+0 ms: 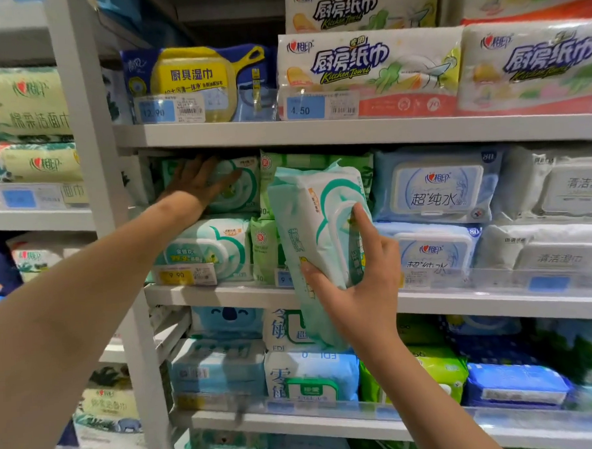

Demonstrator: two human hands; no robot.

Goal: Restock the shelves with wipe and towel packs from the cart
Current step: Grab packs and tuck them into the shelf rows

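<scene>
Left hand: fingers straight, flat against the top mint pack, probably pushing it back to open space.
Middle shelf: two matching mint packs are stacked at its left end, with green packs just beside them.
Held wipe pack: on end, in the air before the shelf, not yet placed.
Right hand: thumb and fingers are clamped round the pack's lower half, likely to steer it in.

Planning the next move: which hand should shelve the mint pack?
The right hand: it grips the pack in front of the shelf. The left hand lies flat on a shelved pack.
</scene>
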